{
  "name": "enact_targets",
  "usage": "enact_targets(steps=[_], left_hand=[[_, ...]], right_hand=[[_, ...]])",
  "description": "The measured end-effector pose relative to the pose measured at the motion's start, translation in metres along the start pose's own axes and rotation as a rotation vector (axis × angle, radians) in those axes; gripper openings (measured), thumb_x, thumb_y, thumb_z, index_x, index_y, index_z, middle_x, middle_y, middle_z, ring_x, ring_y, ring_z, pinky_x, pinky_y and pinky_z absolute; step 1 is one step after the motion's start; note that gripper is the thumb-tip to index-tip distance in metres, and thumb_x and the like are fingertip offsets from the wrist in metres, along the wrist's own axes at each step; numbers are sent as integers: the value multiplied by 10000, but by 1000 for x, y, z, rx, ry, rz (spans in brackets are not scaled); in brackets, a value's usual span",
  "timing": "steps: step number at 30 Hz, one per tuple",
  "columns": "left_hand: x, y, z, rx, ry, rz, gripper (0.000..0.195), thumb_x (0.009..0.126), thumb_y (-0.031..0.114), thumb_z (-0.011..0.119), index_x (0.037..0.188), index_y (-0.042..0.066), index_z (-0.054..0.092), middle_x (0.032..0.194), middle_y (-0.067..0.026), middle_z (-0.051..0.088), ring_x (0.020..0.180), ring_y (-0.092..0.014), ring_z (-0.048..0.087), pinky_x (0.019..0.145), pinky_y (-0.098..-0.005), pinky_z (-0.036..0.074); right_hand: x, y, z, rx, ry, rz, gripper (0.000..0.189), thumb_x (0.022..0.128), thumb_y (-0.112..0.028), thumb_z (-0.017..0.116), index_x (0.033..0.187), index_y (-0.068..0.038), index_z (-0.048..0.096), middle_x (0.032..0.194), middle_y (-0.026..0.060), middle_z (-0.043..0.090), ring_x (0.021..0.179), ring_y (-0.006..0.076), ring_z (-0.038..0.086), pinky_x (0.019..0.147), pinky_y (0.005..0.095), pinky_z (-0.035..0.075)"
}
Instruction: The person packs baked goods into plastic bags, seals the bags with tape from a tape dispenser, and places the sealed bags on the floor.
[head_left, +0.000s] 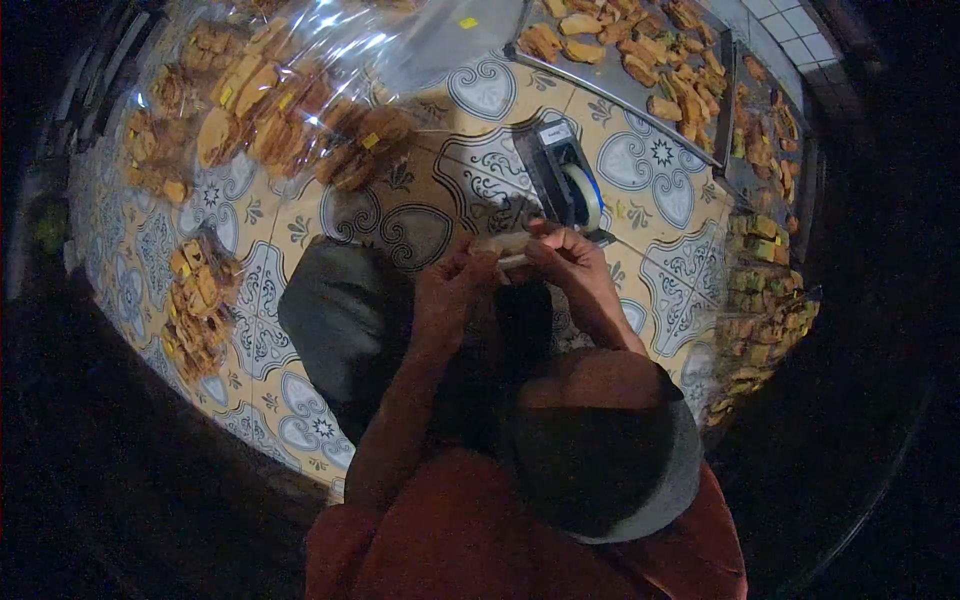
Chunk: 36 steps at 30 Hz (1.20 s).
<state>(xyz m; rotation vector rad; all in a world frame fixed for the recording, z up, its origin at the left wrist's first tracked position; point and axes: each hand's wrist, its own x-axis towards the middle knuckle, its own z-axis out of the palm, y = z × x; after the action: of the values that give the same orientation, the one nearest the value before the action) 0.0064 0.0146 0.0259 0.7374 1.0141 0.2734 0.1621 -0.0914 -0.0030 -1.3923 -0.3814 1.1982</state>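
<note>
My left hand (461, 274) and my right hand (570, 255) meet in front of my body, fingertips pinching a small pale object (512, 244) between them. It looks like a strip or a small roll. Shadow and my fingers hide part of it, so I cannot tell its material. Just beyond my right hand, a black tape dispenser (551, 169) with a roll of clear tape (589, 195) rests on the patterned tile floor (409, 217).
Clear plastic bags of brown bread-like pieces (247, 105) lie at the far left, another bag (199, 300) nearer. Metal trays of baked pieces (637, 45) stand at the far right, above packed bags (761, 300). My bent knee in dark trousers (330, 307) is left of my hands.
</note>
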Motion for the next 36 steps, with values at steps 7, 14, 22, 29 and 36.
enact_targets(steps=[7,14,22,29,36], left_hand=[[0,-1,9,-62,29,102,409,883,118,673,1249,-26,558,905,10,625,791,-48,553,722,-205,463],[9,-12,2,93,184,39,475,856,121,702,1254,-75,533,950,-29,643,846,-80,575,792,-222,467],[18,-14,-9,208,190,140,216,848,134,707,907,-68,663,1030,-85,644,896,-119,576,844,-283,458],[25,-19,-12,96,78,242,186,854,145,703,788,-19,647,1116,-114,637,892,-114,577,854,-265,436],[18,-11,-3,210,136,219,167,850,142,706,853,-21,668,1119,-101,639,860,-87,586,730,-231,476]], right_hand=[[7,13,-6,51,-53,-84,113,895,-87,649,899,-55,541,1296,77,507,1024,145,569,874,296,482],[-8,0,-5,-345,179,-226,207,862,-130,686,1015,-17,606,1047,110,632,968,174,591,851,309,463],[-10,-8,-60,-953,434,-361,316,856,-210,671,1055,19,583,1008,184,606,928,330,580,822,382,457],[0,19,-70,-323,394,-69,179,852,-156,710,860,-17,598,855,10,587,811,119,524,753,270,435],[-30,27,-77,166,272,-201,66,843,-52,616,787,-32,586,1315,112,511,1158,186,489,965,313,363]])
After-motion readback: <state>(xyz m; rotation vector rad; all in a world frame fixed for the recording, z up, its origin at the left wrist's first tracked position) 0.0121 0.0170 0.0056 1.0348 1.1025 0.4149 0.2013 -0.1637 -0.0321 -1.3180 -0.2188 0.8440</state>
